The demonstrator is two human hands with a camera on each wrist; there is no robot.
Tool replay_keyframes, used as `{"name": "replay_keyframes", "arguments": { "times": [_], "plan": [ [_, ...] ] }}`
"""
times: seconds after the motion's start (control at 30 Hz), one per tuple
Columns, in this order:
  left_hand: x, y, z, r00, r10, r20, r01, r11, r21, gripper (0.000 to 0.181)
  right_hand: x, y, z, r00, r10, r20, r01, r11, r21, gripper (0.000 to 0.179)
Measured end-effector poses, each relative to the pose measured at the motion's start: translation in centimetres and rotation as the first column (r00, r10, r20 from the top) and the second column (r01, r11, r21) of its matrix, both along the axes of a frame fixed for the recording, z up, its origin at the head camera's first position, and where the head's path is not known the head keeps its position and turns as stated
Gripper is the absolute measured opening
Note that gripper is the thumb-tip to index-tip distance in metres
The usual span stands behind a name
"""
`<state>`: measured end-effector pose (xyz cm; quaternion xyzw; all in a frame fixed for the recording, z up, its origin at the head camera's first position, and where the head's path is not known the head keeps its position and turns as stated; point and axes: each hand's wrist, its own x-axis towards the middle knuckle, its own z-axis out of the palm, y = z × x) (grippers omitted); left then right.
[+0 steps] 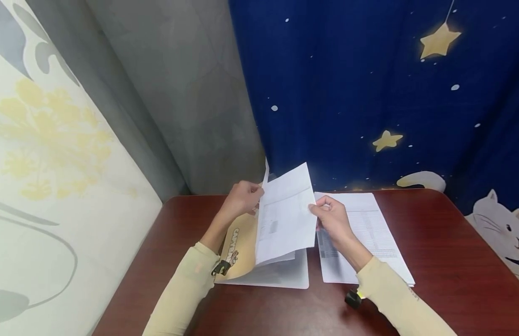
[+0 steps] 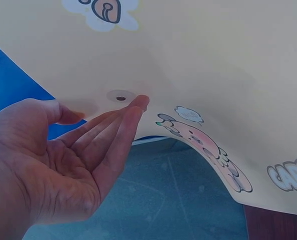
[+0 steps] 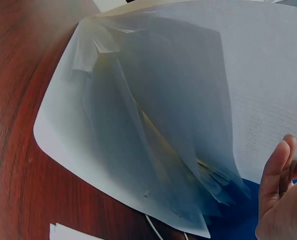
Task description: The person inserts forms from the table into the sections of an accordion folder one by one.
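- Head view: white printed paper (image 1: 286,214) stands tilted above the opened folder, between the hands; one sheet or several, cannot tell.
- Right hand (image 1: 331,214) pinches the paper at its right edge, thumb on the near face. Left hand (image 1: 242,198) pinches at the upper edge of the tan folder cover (image 1: 241,240); whether it also takes in the paper's edge, unclear.
- Handling, judged: paper light, limp, prone to crease; best held by its margins with a light pinch, one hand per side. Cover probably stiffer yet springy; left wrist view shows it bowed along its lower edge.
- Right wrist view: clear sleeves (image 3: 153,125) hang wrinkled over the white back cover (image 3: 51,125). Likely slippery, clingy; take them by the free edge, one layer at a time.
- Edges: printed stack (image 1: 378,242) lies just beside the folder on the right, limiting sideways room. Curtain (image 1: 360,102) hangs behind the tabletop's far edge.
- Room: bare tabletop (image 1: 259,312) shows on the near side; more height above the folder than width beside it.
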<state>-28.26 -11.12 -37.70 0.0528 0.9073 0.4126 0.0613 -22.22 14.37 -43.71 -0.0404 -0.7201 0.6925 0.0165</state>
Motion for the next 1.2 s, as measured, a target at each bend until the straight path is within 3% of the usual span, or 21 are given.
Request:
{"name": "replay_keyframes", "arguments": {
  "times": [0.7,1.2],
  "plan": [
    [0.0,-0.1,-0.1,1.000,-0.012,0.000,0.012,1.000,0.005,0.033,-0.2,-3.8,-1.4,1.000,0.002,0.007,-0.002,0.999,-0.037,0.013],
    [0.1,-0.3,-0.2,1.000,-0.027,-0.006,0.027,0.999,0.025,0.035,-0.4,-4.7,-1.8,1.000,-0.029,0.011,0.029,1.000,-0.012,0.011]
  ]
}}
